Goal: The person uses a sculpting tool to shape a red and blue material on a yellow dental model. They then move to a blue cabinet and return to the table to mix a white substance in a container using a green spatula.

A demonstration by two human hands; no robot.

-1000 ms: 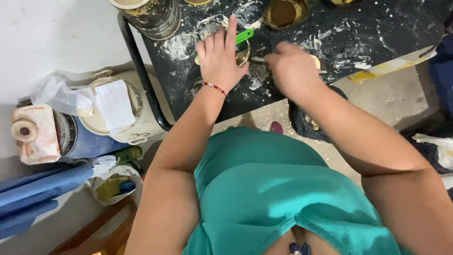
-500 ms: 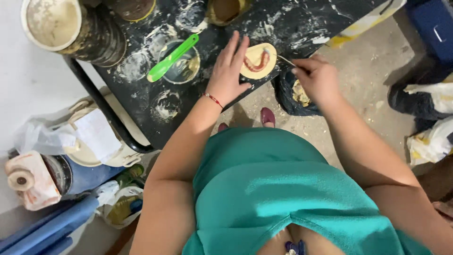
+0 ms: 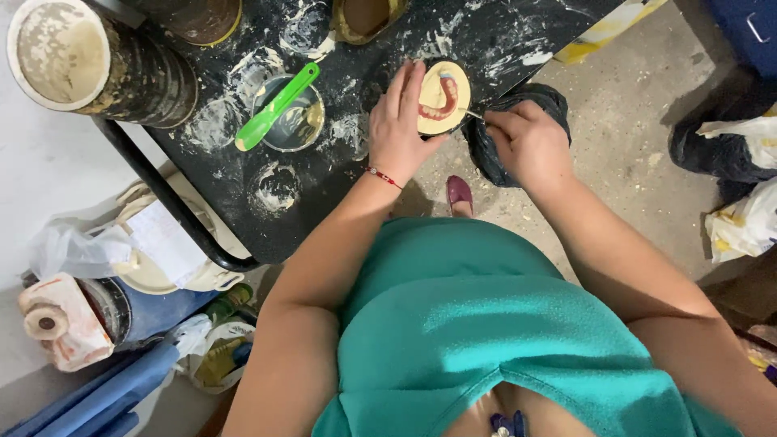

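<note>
green spatula (image 3: 276,106), rubber bowl (image 3: 291,125), dirty bucket (image 3: 97,61)

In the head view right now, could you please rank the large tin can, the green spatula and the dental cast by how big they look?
1. Large tin can, though part lies beyond the frame edge.
2. Green spatula.
3. Dental cast, partly covered by the left hand.
</note>
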